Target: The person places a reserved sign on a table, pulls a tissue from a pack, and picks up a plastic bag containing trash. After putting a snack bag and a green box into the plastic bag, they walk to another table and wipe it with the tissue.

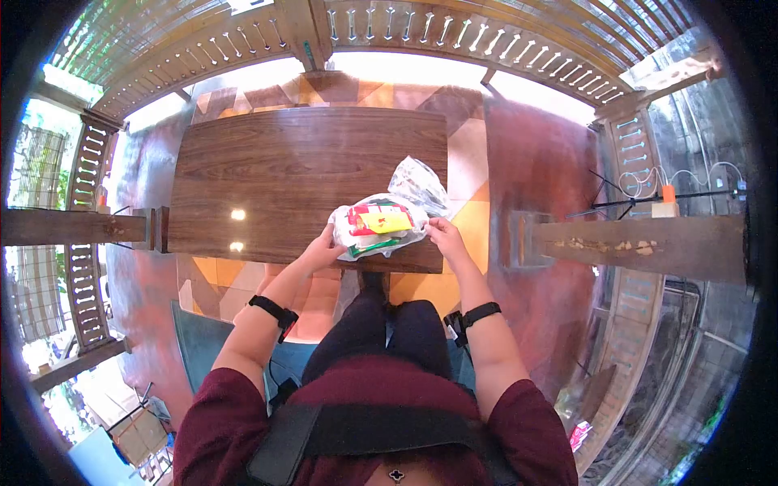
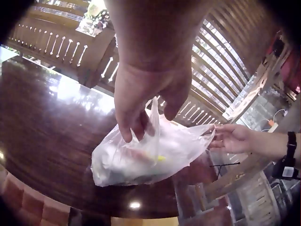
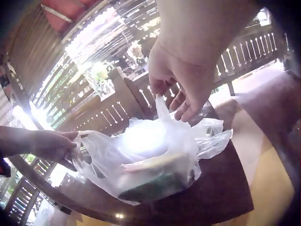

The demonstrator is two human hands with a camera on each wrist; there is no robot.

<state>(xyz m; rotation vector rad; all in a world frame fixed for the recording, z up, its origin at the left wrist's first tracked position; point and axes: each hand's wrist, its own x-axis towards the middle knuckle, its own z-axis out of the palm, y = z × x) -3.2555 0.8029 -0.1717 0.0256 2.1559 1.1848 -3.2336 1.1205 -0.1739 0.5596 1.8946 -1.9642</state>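
Note:
A clear plastic bag (image 1: pixel 377 223) with red, yellow and green packets inside lies on the near edge of a dark wooden table (image 1: pixel 284 170). My left hand (image 1: pixel 328 245) grips the bag's left handle. In the left wrist view its fingers (image 2: pixel 136 117) pinch the thin handle strip above the bag (image 2: pixel 141 162). My right hand (image 1: pixel 444 235) holds the right handle. The right wrist view shows that hand (image 3: pixel 181 80) pinching the handle over the bag (image 3: pixel 146 160), which is stretched wide between both hands. The other hand (image 3: pixel 54 143) appears at the left there.
A second crumpled clear bag (image 1: pixel 419 185) lies just behind the first, near the table's right edge. A wooden bench (image 1: pixel 640 243) with a small orange object (image 1: pixel 668 194) stands to the right. Wooden railings surround the tiled floor.

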